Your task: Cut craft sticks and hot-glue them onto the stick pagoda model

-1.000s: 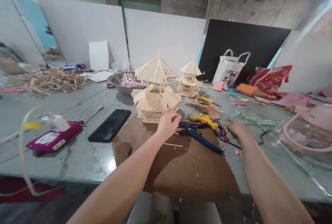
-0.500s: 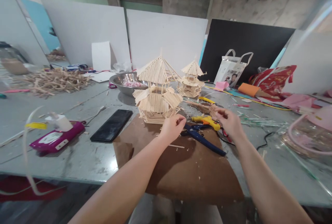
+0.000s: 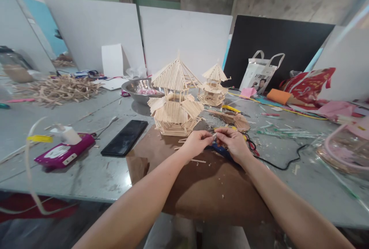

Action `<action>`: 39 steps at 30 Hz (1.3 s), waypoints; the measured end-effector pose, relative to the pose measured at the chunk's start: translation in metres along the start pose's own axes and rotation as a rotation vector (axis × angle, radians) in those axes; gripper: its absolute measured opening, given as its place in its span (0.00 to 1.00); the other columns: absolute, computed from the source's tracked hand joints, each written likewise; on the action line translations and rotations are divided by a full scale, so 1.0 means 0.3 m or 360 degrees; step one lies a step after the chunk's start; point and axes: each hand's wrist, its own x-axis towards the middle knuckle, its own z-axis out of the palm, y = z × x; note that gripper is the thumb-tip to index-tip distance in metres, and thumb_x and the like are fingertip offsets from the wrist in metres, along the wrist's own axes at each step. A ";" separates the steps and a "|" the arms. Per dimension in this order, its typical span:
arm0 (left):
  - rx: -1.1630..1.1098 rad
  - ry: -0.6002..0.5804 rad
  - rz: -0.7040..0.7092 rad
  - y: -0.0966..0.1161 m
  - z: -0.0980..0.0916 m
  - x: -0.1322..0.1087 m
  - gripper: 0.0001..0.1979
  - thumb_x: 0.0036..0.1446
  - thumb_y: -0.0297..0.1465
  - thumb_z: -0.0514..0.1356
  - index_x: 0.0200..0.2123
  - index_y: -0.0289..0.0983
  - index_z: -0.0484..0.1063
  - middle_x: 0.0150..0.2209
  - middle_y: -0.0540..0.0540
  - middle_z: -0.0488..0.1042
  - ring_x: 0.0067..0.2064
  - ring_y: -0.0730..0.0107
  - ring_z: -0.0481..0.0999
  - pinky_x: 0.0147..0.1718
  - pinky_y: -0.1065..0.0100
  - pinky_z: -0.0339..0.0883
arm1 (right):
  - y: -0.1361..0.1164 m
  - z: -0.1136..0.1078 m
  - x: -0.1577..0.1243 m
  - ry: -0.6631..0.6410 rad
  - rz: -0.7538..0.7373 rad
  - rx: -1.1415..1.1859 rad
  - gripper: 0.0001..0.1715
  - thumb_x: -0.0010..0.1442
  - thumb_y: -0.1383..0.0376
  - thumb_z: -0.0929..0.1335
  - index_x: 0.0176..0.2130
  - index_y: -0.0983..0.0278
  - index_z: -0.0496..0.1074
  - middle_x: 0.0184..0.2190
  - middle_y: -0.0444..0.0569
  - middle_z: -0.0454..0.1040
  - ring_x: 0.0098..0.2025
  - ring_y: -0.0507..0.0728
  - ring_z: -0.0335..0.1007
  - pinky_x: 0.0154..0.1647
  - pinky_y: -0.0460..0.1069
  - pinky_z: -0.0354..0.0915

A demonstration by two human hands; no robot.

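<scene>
My left hand [image 3: 197, 144] and my right hand [image 3: 234, 144] meet over the brown board [image 3: 201, 187], fingertips pinched together on a small pale piece [image 3: 214, 136] that I cannot make out. Just beyond them stands a two-tier pavilion of thin wooden sticks [image 3: 175, 99] on the board's far edge. A smaller stick pavilion [image 3: 213, 85] stands behind it. Under my right hand lie blue-handled pliers [image 3: 215, 147] and a mostly hidden yellow glue gun [image 3: 243, 137] with a black cord [image 3: 284, 163]. Loose sticks [image 3: 198, 160] lie on the board.
A black phone [image 3: 124, 138] and a magenta wipes pack [image 3: 65, 153] lie to the left. A steel bowl [image 3: 137, 89] sits behind the pavilion. A heap of wood scraps [image 3: 59, 88] is far left. Bags [image 3: 261, 73], red cloth [image 3: 308, 85] and a clear container [image 3: 344, 145] crowd the right.
My right hand has come in from the right side of the table to meet my left hand over the board. My left hand drew back slightly from the pavilion's base.
</scene>
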 end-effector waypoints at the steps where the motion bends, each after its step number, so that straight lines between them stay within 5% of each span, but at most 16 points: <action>1: 0.0008 0.0002 -0.0009 0.000 0.000 0.000 0.14 0.46 0.39 0.53 0.24 0.33 0.69 0.18 0.52 0.67 0.18 0.80 0.60 0.18 0.75 0.54 | 0.002 0.001 0.000 -0.0001 -0.0007 -0.0023 0.13 0.39 0.61 0.69 0.28 0.64 0.68 0.16 0.40 0.66 0.18 0.48 0.59 0.21 0.45 0.58; 10: 0.0248 0.0234 0.0142 -0.013 -0.015 0.002 0.14 0.46 0.39 0.52 0.24 0.33 0.69 0.19 0.51 0.66 0.21 0.78 0.61 0.20 0.75 0.54 | -0.017 -0.032 0.002 -0.0107 -0.0121 -0.0552 0.16 0.44 0.60 0.65 0.35 0.64 0.65 0.21 0.42 0.68 0.18 0.49 0.60 0.20 0.46 0.58; 15: 0.0116 0.0449 0.0099 -0.002 -0.038 0.002 0.14 0.46 0.38 0.52 0.25 0.33 0.69 0.19 0.51 0.66 0.22 0.77 0.62 0.22 0.74 0.56 | -0.032 -0.068 0.010 0.0034 -0.0361 -0.1273 0.13 0.48 0.62 0.61 0.33 0.63 0.70 0.30 0.49 0.72 0.31 0.55 0.66 0.33 0.50 0.60; 20: 0.0177 0.0483 0.0121 0.007 -0.038 -0.007 0.13 0.46 0.37 0.53 0.23 0.33 0.69 0.16 0.53 0.62 0.20 0.79 0.58 0.19 0.75 0.52 | -0.084 0.010 0.032 -0.0069 -0.0214 -0.0897 0.19 0.48 0.55 0.61 0.35 0.65 0.68 0.22 0.46 0.70 0.20 0.51 0.62 0.20 0.46 0.58; 27: 0.0199 0.0554 0.0230 0.009 -0.064 -0.011 0.15 0.45 0.40 0.53 0.24 0.34 0.71 0.17 0.52 0.65 0.21 0.79 0.61 0.20 0.76 0.53 | -0.122 0.092 0.071 -0.0250 -0.0252 -0.0597 0.13 0.45 0.57 0.64 0.27 0.65 0.64 0.14 0.39 0.62 0.14 0.47 0.54 0.15 0.43 0.54; 39: -0.0656 0.0852 0.0129 0.099 -0.168 0.039 0.12 0.39 0.37 0.59 0.22 0.32 0.68 0.17 0.52 0.65 0.12 0.86 0.56 0.11 0.78 0.46 | -0.230 0.203 0.146 -0.0142 -0.0427 -0.0400 0.15 0.44 0.57 0.65 0.30 0.65 0.63 0.15 0.39 0.61 0.15 0.47 0.56 0.14 0.43 0.56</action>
